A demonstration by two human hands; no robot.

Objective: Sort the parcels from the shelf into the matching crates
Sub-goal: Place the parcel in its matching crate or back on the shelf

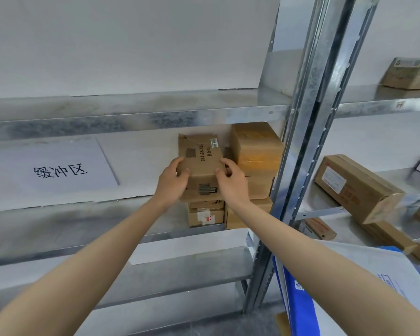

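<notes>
A brown cardboard parcel (pixel 200 163) with printed numbers and a small label sits tilted at the top of a stack on the middle shelf (pixel 83 226). My left hand (pixel 174 181) grips its left side and my right hand (pixel 230 178) grips its right side, fingers curled over its edges. Under it lie a smaller parcel with a red-and-white label (pixel 205 215) and more brown boxes (pixel 257 151) stacked to the right against the upright post.
A white sign with black characters (pixel 56 168) lies on the shelf at left. A metal upright (pixel 308 117) divides the racks. The right rack holds a long box (pixel 357 187) and another parcel (pixel 410 73) higher up. A blue-and-white bag (pixel 298 294) hangs lower right.
</notes>
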